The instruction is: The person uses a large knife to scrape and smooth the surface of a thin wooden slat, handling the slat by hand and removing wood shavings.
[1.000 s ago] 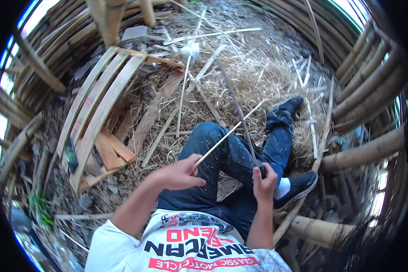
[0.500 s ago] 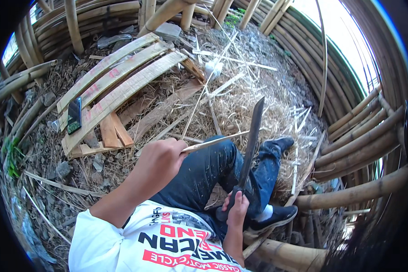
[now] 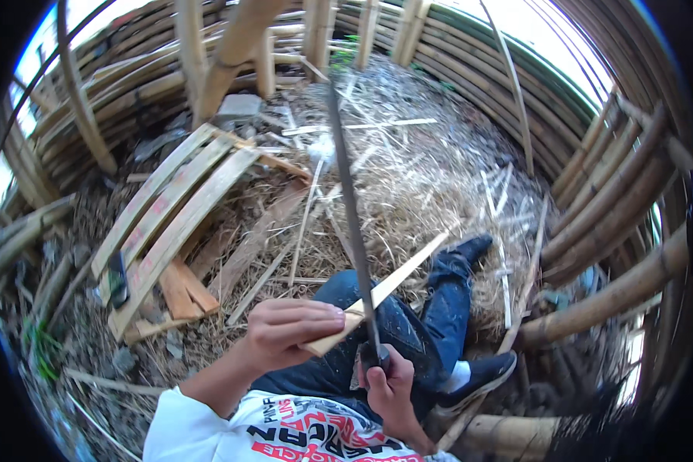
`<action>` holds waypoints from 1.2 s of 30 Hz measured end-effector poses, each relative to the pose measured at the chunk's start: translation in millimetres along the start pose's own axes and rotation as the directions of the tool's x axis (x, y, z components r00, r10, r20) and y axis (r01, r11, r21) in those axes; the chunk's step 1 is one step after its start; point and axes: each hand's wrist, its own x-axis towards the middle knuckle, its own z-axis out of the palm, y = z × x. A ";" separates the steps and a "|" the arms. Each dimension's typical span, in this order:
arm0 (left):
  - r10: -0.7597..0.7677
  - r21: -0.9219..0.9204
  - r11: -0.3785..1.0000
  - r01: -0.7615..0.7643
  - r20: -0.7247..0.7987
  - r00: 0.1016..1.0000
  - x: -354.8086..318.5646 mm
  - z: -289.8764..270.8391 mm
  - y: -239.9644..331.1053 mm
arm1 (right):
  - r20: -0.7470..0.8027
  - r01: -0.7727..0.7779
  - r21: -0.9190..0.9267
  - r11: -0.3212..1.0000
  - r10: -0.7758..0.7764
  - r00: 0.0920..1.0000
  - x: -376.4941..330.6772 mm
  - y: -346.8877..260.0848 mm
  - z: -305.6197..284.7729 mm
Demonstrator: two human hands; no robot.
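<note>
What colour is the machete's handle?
The machete handle is black, showing best in the head view.

1 downward head-worn fisheye view

Clock centred on wooden strip (image 3: 412, 267), twelve straight ahead. Knife (image 3: 346, 169) crosses before strip, tip toward twelve; contact unclear. Wood shavings (image 3: 408, 185), twelve to one. Stone block (image 3: 240, 106), eleven, beyond slatted frame (image 3: 195, 218) at ten. Phone (image 3: 118, 279) on frame's near end, nine. Bamboo pole (image 3: 608, 292), three. Shoes (image 3: 489, 375) two, four.
</note>
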 end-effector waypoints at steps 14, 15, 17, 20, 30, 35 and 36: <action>0.171 -0.186 0.970 -0.160 0.045 0.984 39.6 62.1 5.8 | -0.171 0.068 -0.140 0.988 -0.091 0.981 -12.2 -3.3 -49.1; 0.181 -0.193 0.967 -0.164 0.070 0.981 39.3 60.4 5.2 | -0.160 0.060 -0.165 0.984 -0.087 0.983 -13.0 -2.8 -51.2; 0.192 -0.206 0.964 -0.168 0.100 0.976 41.6 59.9 3.5 | -0.183 0.086 -0.216 0.973 -0.127 0.975 -6.5 -7.4 -48.9; 0.171 -0.205 0.969 -0.139 0.149 0.974 44.5 58.9 4.3 | -0.189 0.083 -0.256 0.963 -0.134 0.973 -6.5 -6.3 -51.6; 0.175 -0.182 0.973 -0.143 0.173 0.969 49.8 56.5 1.4 | -0.299 -0.020 -0.269 0.963 -0.064 0.952 3.5 13.6 -65.7; 0.135 -0.151 0.983 -0.104 0.209 0.969 53.0 51.6 5.0 | -0.287 0.030 -0.283 0.959 -0.114 0.951 10.4 13.8 -65.1; 0.128 -0.145 0.984 -0.101 0.197 0.972 52.1 52.3 5.2 | -0.294 0.029 -0.292 0.956 -0.118 0.948 11.5 15.4 -65.6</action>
